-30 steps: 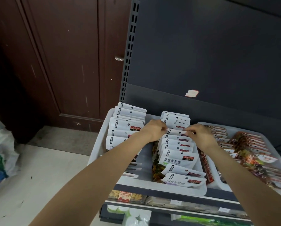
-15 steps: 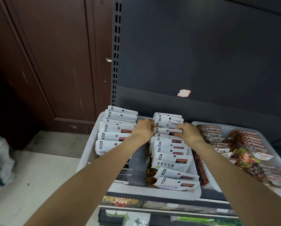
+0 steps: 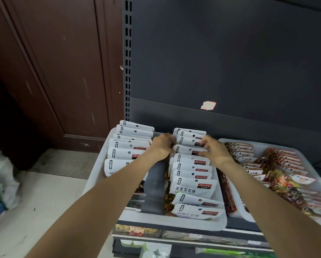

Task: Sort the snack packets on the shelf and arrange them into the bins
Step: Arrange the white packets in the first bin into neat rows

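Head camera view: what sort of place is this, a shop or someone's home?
Probably a small shop. A dark metal shelving unit with a slotted upright, white plastic bins filled with rows of identical white snack packets, and price-label strips on the shelf edge suggest retail display.

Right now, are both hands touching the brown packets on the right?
No, the left hand and right hand both grip white packets in the middle row.

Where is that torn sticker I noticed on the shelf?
In the head view, the torn sticker sits on the dark back panel of the shelf, right of centre, above the right hand and the middle row of white packets.
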{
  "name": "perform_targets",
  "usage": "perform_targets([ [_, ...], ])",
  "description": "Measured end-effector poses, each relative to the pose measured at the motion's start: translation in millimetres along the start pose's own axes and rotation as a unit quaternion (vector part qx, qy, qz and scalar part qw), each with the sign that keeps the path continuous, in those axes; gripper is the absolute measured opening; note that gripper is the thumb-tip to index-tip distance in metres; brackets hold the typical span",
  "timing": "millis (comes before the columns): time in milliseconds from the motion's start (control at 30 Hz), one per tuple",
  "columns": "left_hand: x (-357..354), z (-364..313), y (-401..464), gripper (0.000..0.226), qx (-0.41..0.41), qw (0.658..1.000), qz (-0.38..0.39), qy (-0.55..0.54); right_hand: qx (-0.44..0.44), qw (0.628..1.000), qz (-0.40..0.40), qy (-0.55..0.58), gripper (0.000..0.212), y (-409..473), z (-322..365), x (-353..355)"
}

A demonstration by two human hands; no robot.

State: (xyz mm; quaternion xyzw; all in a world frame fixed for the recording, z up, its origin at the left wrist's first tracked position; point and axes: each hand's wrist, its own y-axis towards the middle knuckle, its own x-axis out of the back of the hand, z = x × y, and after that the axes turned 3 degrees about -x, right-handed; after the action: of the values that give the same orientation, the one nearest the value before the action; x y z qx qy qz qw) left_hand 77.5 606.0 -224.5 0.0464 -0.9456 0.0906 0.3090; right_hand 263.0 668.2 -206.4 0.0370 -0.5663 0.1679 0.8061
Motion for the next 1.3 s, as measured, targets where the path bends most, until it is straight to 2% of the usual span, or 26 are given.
perform_targets([
  [100, -2.1, -1.1, -1.7, 0.029, -0.001, 1.000, -0.008, -0.026, -0.005, 0.999, 0.040, -0.029, 0.018, -2.6, -1.0, 1.5],
  [167, -2.7, -3.3, -2.2, 0.030, -0.005, 0.999, -0.011, -0.042, -0.021, 0.999, 0.031, -0.039, 0.007, -10.0, 2.7, 3.1],
  [233, 0.0, -7.3, -3.9, 0.022, -0.029, 0.999, -0.026, -0.038, -0.010, 0.997, -0.042, -0.066, 0.006, -21.8, 5.3, 3.8],
  [300, 4.0, -9.8, -9.8, 0.015, -0.063, 0.996, -0.041, -0.044, 0.056, 0.983, -0.162, -0.059, 0.006, -37.6, 1.1, 0.6],
  [333, 5.2, -9.4, -14.5, 0.013, -0.075, 0.995, -0.036, -0.049, 0.089, 0.977, -0.187, -0.046, 0.008, -44.6, -4.3, -1.2],
  [367, 5.3, -7.9, -20.0, 0.012, -0.087, 0.995, -0.022, -0.049, 0.106, 0.979, -0.173, -0.027, 0.010, -49.8, -11.4, -2.7],
  [467, 3.0, -6.2, -33.1, 0.004, -0.111, 0.993, 0.016, -0.030, 0.098, 0.993, -0.045, 0.039, 0.025, -54.6, -24.1, 3.3],
  [500, 3.4, -6.9, -34.0, 0.008, -0.113, 0.993, 0.015, -0.024, 0.093, 0.994, -0.018, 0.047, 0.026, -53.6, -22.7, 6.9],
  [567, 4.0, -9.2, -34.8, 0.017, -0.104, 0.994, 0.022, -0.007, 0.086, 0.995, 0.019, 0.038, 0.013, -47.5, -19.5, 9.2],
  [600, 3.6, -10.0, -35.5, 0.023, -0.091, 0.995, 0.030, -0.008, 0.078, 0.996, 0.031, 0.034, 0.014, -45.9, -16.2, 9.7],
  [667, 1.1, -9.7, -36.2, 0.033, -0.053, 0.997, 0.046, -0.040, 0.050, 0.996, 0.032, 0.065, 0.024, -42.2, -13.3, 8.7],
  [733, -3.1, -10.8, -39.0, 0.034, -0.020, 0.994, 0.056, -0.095, 0.030, 0.993, -0.001, 0.116, 0.023, -42.5, -14.0, 7.6],
  [867, -8.9, -15.5, -46.1, 0.030, 0.060, 0.961, 0.085, -0.256, -0.007, 0.992, -0.044, 0.120, 0.024, -45.9, -17.8, -6.5],
  [1100, -11.7, -7.4, -46.5, 0.027, -0.004, 0.954, 0.025, -0.299, 0.100, 0.968, -0.160, 0.168, 0.023, -66.0, -11.0, -3.0],
  [1200, -16.6, -3.4, -49.9, 0.021, 0.021, 0.952, 0.045, -0.302, 0.104, 0.979, -0.087, 0.152, 0.022, -70.7, -19.1, -1.5],
  [1300, -15.4, -9.0, -51.3, 0.032, 0.077, 0.954, 0.067, -0.283, 0.058, 0.989, 0.003, 0.139, 0.025, -64.2, -12.3, 8.5],
])
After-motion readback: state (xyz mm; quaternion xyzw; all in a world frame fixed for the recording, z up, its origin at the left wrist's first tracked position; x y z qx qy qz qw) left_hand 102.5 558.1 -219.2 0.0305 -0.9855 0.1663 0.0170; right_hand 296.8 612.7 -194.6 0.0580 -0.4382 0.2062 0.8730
